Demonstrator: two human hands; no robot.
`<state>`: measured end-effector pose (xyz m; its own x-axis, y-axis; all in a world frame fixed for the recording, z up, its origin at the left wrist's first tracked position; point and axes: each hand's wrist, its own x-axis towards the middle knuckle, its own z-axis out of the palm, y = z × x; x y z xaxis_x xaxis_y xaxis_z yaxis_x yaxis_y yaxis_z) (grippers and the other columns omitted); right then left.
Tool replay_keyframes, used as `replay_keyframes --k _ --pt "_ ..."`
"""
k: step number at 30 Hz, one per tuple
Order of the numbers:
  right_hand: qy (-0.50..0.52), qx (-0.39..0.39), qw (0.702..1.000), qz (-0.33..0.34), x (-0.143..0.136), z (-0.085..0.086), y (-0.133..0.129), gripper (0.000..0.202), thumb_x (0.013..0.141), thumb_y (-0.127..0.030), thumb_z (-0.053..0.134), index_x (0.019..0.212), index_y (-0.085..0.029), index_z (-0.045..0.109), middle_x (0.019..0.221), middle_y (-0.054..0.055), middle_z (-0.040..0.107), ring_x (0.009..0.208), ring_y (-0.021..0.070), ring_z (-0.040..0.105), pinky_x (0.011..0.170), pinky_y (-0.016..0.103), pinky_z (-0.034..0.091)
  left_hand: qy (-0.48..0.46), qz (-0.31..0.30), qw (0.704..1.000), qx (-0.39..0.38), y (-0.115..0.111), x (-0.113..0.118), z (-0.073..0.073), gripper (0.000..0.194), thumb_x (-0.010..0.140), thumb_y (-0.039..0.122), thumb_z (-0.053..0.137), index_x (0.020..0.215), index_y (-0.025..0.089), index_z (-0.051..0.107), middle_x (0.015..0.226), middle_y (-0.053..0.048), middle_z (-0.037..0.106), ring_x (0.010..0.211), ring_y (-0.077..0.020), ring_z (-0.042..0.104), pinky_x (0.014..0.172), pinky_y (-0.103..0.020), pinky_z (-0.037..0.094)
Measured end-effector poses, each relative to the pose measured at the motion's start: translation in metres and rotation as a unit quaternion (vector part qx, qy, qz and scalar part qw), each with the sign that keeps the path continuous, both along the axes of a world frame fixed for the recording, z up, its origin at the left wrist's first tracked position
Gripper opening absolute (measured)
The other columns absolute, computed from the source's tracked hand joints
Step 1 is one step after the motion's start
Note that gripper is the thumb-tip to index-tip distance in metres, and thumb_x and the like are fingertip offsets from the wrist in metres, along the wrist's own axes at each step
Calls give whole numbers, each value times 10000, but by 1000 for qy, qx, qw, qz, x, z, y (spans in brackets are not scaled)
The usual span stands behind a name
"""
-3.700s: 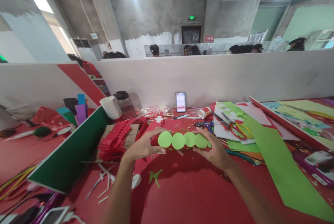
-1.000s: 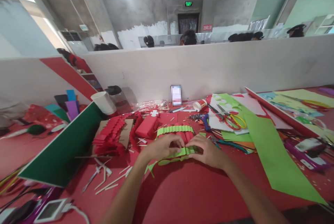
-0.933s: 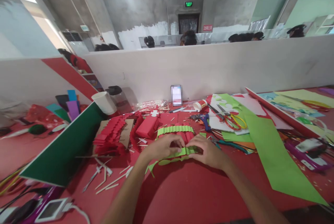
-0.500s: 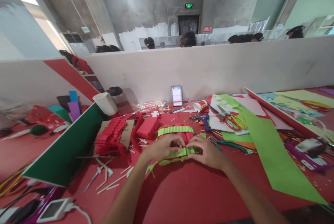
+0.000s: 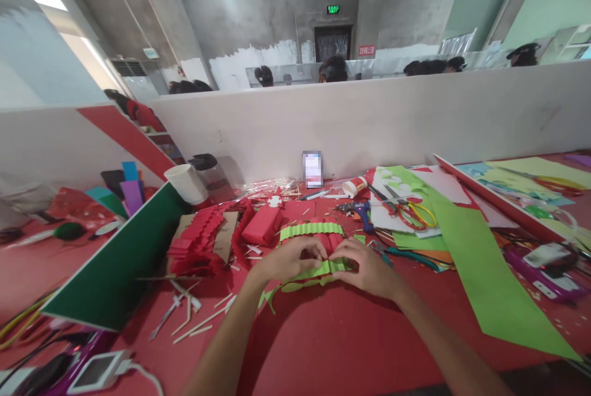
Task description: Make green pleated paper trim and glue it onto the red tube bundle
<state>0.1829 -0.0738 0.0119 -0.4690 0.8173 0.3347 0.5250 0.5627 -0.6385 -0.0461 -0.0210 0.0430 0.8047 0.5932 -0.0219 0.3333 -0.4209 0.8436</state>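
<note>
In front of me lies a red paper piece (image 5: 333, 239) made of what look like rolled or rounded parts. One wavy green paper strip (image 5: 311, 230) runs across its far side. A second wavy strip (image 5: 324, 269) crosses the near side. My left hand (image 5: 292, 258) is closed on this near strip, thumb and fingers pinched together. From the other side my right hand (image 5: 369, 265) pinches it too, and the fingertips of both hands almost meet. Fingers hide part of the strip. Cut green paper (image 5: 295, 287) with rounded edges trails below it.
Left are a red block (image 5: 262, 226), pleated red strips (image 5: 198, 233), loose wooden sticks (image 5: 198, 325) and a green divider (image 5: 115, 260). Right are a glue gun (image 5: 364, 216), pliers (image 5: 410, 254), scissors (image 5: 422, 216) and a large green sheet (image 5: 489, 273). A phone (image 5: 313, 169) leans on the wall.
Almost nothing differs. Both hands keep the same pinch on the near green strip, and the view has shifted very slightly.
</note>
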Motion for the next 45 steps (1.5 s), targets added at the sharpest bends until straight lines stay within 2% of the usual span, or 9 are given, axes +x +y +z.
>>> replay_keyframes --k 9,23,38,45 --pt "7 -4 1000 -1 1 3 1 227 821 -335 678 1025 -238 661 1014 53 648 946 207 572 863 347 454 1 9 1000 4 0 1 0 210 866 344 567 948 160 628 939 -50 644 849 -157 575 773 -258 470" --pt "20 -14 1000 -3 2 5 1 261 820 -384 683 1029 -230 661 999 48 675 937 205 582 863 340 443 -2 -1 1000 6 0 1 2 239 877 356 553 995 162 626 945 -50 638 846 -156 577 777 -259 464" --pt "24 -3 1000 4 2 2 1 120 843 -324 667 937 -257 702 965 26 657 921 180 573 852 311 439 -3 3 1000 3 1 0 1 256 872 385 563 977 160 627 931 -49 638 823 -154 572 751 -257 463" --pt "30 -10 999 -3 1 5 0 205 826 -333 682 1008 -239 666 970 36 665 889 189 569 796 314 445 -11 7 1000 -9 1 1 -1 231 861 362 579 971 164 625 916 -43 635 809 -155 575 739 -261 464"
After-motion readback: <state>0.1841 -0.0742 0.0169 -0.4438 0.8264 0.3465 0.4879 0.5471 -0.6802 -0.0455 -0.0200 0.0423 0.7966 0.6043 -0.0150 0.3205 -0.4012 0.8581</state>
